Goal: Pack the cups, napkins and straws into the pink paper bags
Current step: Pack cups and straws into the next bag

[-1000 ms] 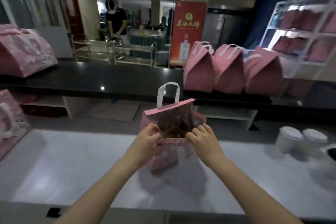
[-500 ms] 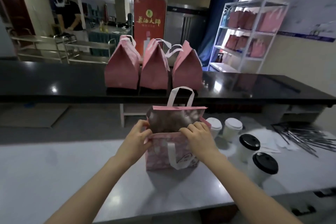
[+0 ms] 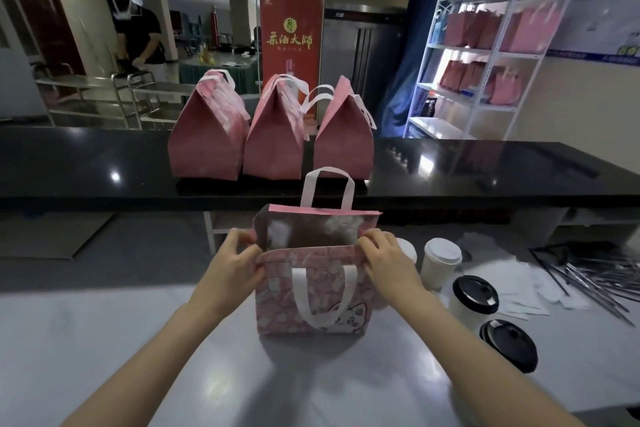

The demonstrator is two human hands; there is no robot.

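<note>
A pink paper bag [image 3: 313, 302] with white handles stands open on the white counter in front of me. My left hand [image 3: 230, 267] pinches the left corner of its rim, and my right hand [image 3: 384, 262] pinches the right corner, holding the mouth wide. To the bag's right stand two white-lidded cups [image 3: 441, 262] and two black-lidded cups [image 3: 474, 298]. White napkins [image 3: 512, 281] and dark wrapped straws [image 3: 588, 277] lie further right. The bag's inside looks dark and its bottom is hidden.
Three closed pink bags [image 3: 270, 135] stand on the black upper counter [image 3: 86, 166] behind. A white shelf rack [image 3: 485, 62] with more pink bags stands at the back right. A person works at steel tables far back left.
The view has swung right and settled, bringing the cups, napkins and straws into sight. Both hands have spread the bag's mouth wider and squarer.
</note>
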